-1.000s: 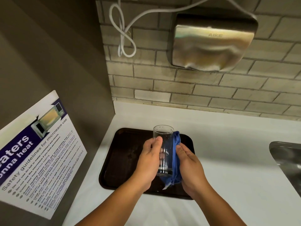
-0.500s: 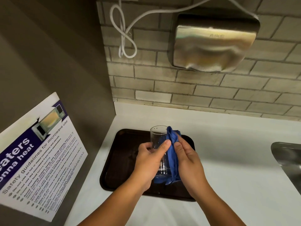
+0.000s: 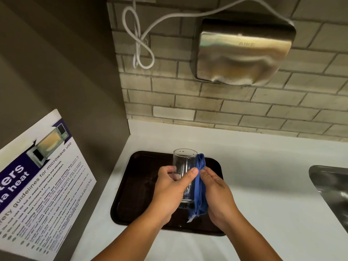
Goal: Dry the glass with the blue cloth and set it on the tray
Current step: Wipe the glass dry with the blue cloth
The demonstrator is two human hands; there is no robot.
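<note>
- The glass (image 3: 184, 173) is clear and upright, held in the air over the dark tray (image 3: 135, 187), its open mouth at the top and its thick base at the bottom.
- The left hand (image 3: 170, 193) is curled around the glass from the left: thumb across the near side, fingers around the far side, a closed grip at mid-height.
- The blue cloth (image 3: 200, 187) runs down the right side of the glass from near the rim to below the base, where a loose end hangs.
- The right hand (image 3: 216, 193) presses the cloth against the glass, fingers nearly straight and together, palm facing left; it is not closed into a fist, and how it grips the cloth underneath cannot be told.
- The tray lies flat on a white counter (image 3: 263, 185), close to the corner where a dark side wall meets a tiled wall (image 3: 188, 102).
- A metal hand dryer (image 3: 244, 53) hangs on the tiles, with a looped white cable (image 3: 140, 44) to its left.
- A microwave safety poster (image 3: 43, 185) is on the side wall at left.
- The edge of a steel sink (image 3: 331, 187) shows at right, well apart from the tray.
</note>
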